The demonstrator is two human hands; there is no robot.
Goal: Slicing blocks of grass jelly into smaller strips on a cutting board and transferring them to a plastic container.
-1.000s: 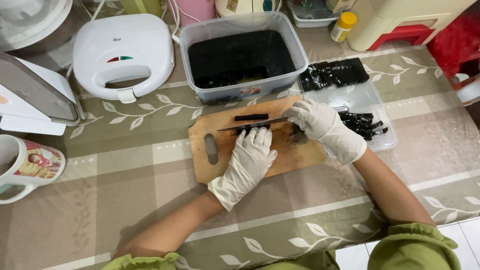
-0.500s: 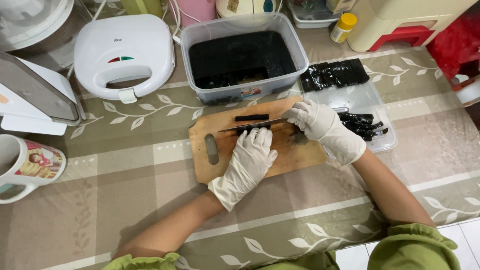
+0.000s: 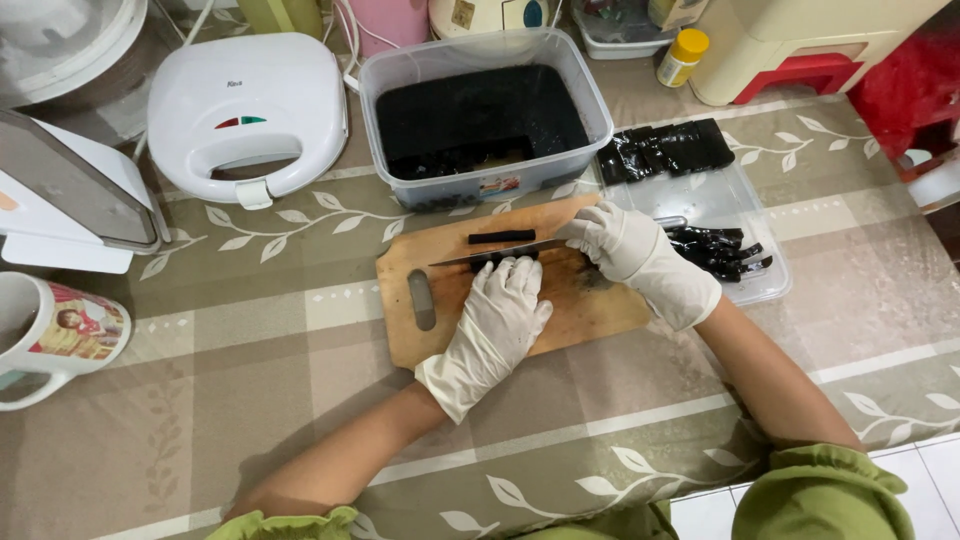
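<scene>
The right hand (image 3: 628, 245), in a white glove, is closed around the handle of a knife (image 3: 500, 252), whose blade lies nearly level across a wooden cutting board (image 3: 590, 310). The left hand (image 3: 500, 315), gloved as well, rests flat with the fingers (image 3: 515, 275) loosely extended, pressing down on a piece of black jelly (image 3: 492, 262) just under the blade; it grips nothing. A narrow strip (image 3: 501, 237) of the same jelly lies on the board just beyond the knife. The jelly looks soft, wet and slippery (it shines where the light catches it), so it would likely tear or slide if pinched; it is best steadied from above or lifted from underneath along its length. Behind the board stands a clear plastic tub (image 3: 600, 110) holding a dark slab with one portion cut away. To the right, a clear tray (image 3: 720, 200) carries more black pieces. Everything sits on a table (image 3: 250, 330) with a leaf-patterned cloth, with a white sandwich maker (image 3: 245, 110) and a printed mug (image 3: 60, 335) to the left.
</scene>
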